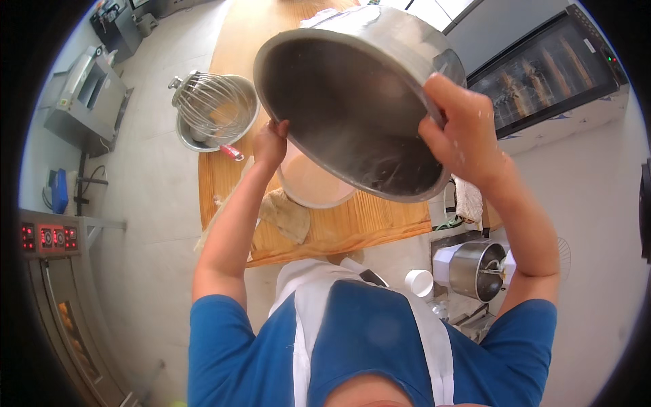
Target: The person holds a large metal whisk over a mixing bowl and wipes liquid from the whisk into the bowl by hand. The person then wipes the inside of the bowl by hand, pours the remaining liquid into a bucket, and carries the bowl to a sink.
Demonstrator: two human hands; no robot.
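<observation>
A large metal mixing bowl [351,112] is held up and tilted, its mouth towards me, over the wooden table. My left hand [272,142] grips its rim at the left, and my right hand [465,129] grips the rim at the right. Wet streaks show on the bowl's inner wall. Below it stands a round container [318,180] with pale contents, partly hidden by the bowl. A beige cloth [287,216] lies against that container. To the left, a large wire whisk attachment [208,104] rests in a smaller metal bowl [183,137], beside a red-handled tool [232,152].
The wooden table [376,219] ends just before my apron. An oven [56,234] with lit controls stands at the far left. A mixer with a metal bowl [470,269] is at the lower right, near a white tub [419,283]. A glass-fronted cabinet [544,71] is at the upper right.
</observation>
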